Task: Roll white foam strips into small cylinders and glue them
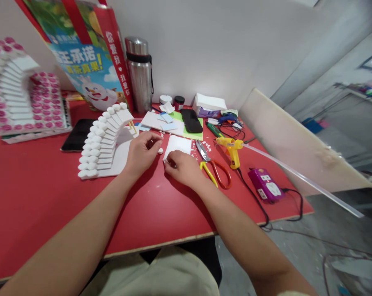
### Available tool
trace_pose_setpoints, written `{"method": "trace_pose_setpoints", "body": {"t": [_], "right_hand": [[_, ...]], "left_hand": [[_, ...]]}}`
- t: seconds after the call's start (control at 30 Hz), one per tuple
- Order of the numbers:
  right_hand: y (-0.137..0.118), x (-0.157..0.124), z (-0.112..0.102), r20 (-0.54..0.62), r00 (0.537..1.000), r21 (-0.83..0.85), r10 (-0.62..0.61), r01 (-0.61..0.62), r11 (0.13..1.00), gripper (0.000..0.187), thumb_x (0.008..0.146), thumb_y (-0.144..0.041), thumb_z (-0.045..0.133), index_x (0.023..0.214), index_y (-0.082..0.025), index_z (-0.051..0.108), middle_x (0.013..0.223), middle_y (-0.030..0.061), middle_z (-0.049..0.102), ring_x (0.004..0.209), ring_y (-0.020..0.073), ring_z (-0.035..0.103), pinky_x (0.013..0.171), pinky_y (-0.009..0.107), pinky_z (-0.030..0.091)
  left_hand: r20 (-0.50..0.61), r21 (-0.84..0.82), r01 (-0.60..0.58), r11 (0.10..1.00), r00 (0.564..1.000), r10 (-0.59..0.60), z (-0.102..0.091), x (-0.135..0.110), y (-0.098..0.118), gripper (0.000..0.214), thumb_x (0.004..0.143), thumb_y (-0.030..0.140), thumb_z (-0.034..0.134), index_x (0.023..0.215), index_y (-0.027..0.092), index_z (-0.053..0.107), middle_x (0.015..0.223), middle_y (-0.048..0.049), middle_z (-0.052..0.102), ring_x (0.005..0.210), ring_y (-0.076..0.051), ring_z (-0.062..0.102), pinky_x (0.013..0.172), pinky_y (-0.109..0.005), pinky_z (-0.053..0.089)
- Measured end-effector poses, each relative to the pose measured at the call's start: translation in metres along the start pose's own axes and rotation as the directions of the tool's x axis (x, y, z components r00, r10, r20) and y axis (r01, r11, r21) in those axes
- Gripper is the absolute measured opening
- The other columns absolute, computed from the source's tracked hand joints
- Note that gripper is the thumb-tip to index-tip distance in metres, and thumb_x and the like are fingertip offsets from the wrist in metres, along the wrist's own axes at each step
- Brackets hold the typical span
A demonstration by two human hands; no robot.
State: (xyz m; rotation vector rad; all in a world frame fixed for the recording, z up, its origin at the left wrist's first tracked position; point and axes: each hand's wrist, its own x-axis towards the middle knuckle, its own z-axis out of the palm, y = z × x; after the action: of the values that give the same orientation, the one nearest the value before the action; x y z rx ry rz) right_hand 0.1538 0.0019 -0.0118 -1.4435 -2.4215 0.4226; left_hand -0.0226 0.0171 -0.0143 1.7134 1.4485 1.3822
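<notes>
My left hand (142, 151) is over the red table with thumb and fingers curled together; anything in the pinch is too small to make out. A small white rounded piece (160, 151) lies just below its fingertips. My right hand (183, 167) rests at the near edge of a white rectangular board (179, 144), its fingers bent in a pinch whose content is hidden. Left of my left hand stands a white curved staircase model (107, 148), with white oval pieces lined along its outer side and thin sticks under its top.
Scissors (203, 151) with red and yellow handles, a yellow glue gun (232, 150) with a long glue stick, and a purple power socket (267, 185) are on the right. Behind are a steel flask (139, 76) and phone (191, 120). A pink-dotted staircase model (24, 92) stands left.
</notes>
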Motion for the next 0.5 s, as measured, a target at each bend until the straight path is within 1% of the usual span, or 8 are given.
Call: {"method": "trace_pose_setpoints", "body": {"t": [0.1, 0.17, 0.2, 0.23, 0.3, 0.37, 0.43, 0.5], "right_hand": [[0.009, 0.002, -0.004, 0.02, 1.0, 0.27, 0.007, -0.012, 0.963, 0.014, 0.093, -0.028, 0.068, 0.084, -0.018, 0.071, 0.084, 0.0034, 0.068, 0.077, 0.0163, 0.059, 0.071, 0.03, 0.039], [0.014, 0.003, -0.008, 0.007, 0.999, 0.477, 0.047, -0.045, 0.878, 0.008, 0.085, -0.026, 0.075, 0.084, -0.018, 0.072, 0.079, 0.0001, 0.063, 0.073, 0.0142, 0.056, 0.07, 0.029, 0.04], [0.016, 0.004, -0.01, -0.009, 0.996, 0.592, 0.086, -0.064, 0.803, 0.009, 0.081, -0.024, 0.077, 0.086, -0.019, 0.073, 0.078, -0.0015, 0.061, 0.071, 0.0132, 0.054, 0.069, 0.029, 0.04], [0.019, 0.004, -0.012, -0.019, 0.991, 0.712, 0.131, -0.079, 0.698, 0.015, 0.076, -0.023, 0.078, 0.09, -0.019, 0.074, 0.078, -0.003, 0.059, 0.069, 0.0121, 0.053, 0.068, 0.028, 0.04], [0.023, 0.004, -0.018, 0.007, 0.979, 0.903, 0.206, -0.094, 0.419, 0.027, 0.069, -0.02, 0.079, 0.095, -0.02, 0.074, 0.079, -0.0047, 0.058, 0.067, 0.01, 0.051, 0.065, 0.027, 0.041], [0.027, 0.004, -0.025, 0.079, 0.971, 0.98, 0.228, -0.117, 0.162, 0.033, 0.062, -0.017, 0.08, 0.095, -0.019, 0.074, 0.081, -0.0051, 0.058, 0.067, 0.0087, 0.052, 0.065, 0.026, 0.043], [0.029, 0.004, -0.03, 0.147, 0.963, 0.988, 0.226, -0.155, 0.021, 0.036, 0.059, -0.015, 0.083, 0.094, -0.018, 0.075, 0.081, -0.005, 0.059, 0.069, 0.0085, 0.055, 0.067, 0.025, 0.047], [0.03, 0.003, -0.034, 0.183, 0.959, 0.983, 0.216, -0.18, -0.033, 0.039, 0.058, -0.014, 0.087, 0.095, -0.018, 0.076, 0.081, -0.0049, 0.06, 0.072, 0.0087, 0.059, 0.071, 0.025, 0.05]], "left_hand": [[-0.001, 0.021, -0.018, 1.0, 1.0, 0.018, 0.0, -0.001, 0.001, 0.011, 0.088, 0.029, 0.064, 0.087, 0.019, 0.07, 0.084, -0.0014, 0.071, 0.063, -0.013, 0.06, 0.064, -0.028, 0.051], [-0.004, 0.036, -0.04, 0.999, 0.999, 0.04, 0.0, -0.001, 0.001, 0.011, 0.088, 0.028, 0.064, 0.086, 0.019, 0.07, 0.084, -0.0018, 0.071, 0.066, -0.014, 0.061, 0.066, -0.029, 0.051], [-0.003, 0.039, -0.051, 0.998, 0.999, 0.051, 0.001, -0.001, 0.0, 0.011, 0.088, 0.027, 0.063, 0.086, 0.019, 0.07, 0.084, -0.0019, 0.071, 0.067, -0.015, 0.061, 0.068, -0.029, 0.051], [-0.002, 0.039, -0.062, 0.997, 0.998, 0.062, 0.001, -0.001, -0.001, 0.011, 0.089, 0.027, 0.063, 0.086, 0.019, 0.07, 0.084, -0.0019, 0.071, 0.068, -0.015, 0.061, 0.069, -0.029, 0.051], [0.002, 0.035, -0.08, 0.996, 0.997, 0.079, 0.002, -0.001, -0.002, 0.01, 0.089, 0.027, 0.064, 0.087, 0.019, 0.07, 0.085, -0.002, 0.071, 0.07, -0.015, 0.061, 0.071, -0.03, 0.051], [0.002, 0.036, -0.085, 0.996, 0.996, 0.085, 0.003, -0.001, -0.004, 0.01, 0.089, 0.026, 0.064, 0.087, 0.019, 0.07, 0.086, -0.0021, 0.072, 0.071, -0.016, 0.061, 0.071, -0.03, 0.051], [0.0, 0.039, -0.084, 0.996, 0.996, 0.084, 0.003, -0.001, -0.004, 0.009, 0.089, 0.026, 0.064, 0.088, 0.02, 0.071, 0.086, -0.0021, 0.072, 0.071, -0.016, 0.061, 0.071, -0.03, 0.051], [0.001, 0.038, -0.082, 0.996, 0.997, 0.082, 0.003, -0.001, -0.004, 0.009, 0.089, 0.026, 0.064, 0.088, 0.019, 0.071, 0.086, -0.0019, 0.072, 0.071, -0.016, 0.061, 0.071, -0.03, 0.051]]}}
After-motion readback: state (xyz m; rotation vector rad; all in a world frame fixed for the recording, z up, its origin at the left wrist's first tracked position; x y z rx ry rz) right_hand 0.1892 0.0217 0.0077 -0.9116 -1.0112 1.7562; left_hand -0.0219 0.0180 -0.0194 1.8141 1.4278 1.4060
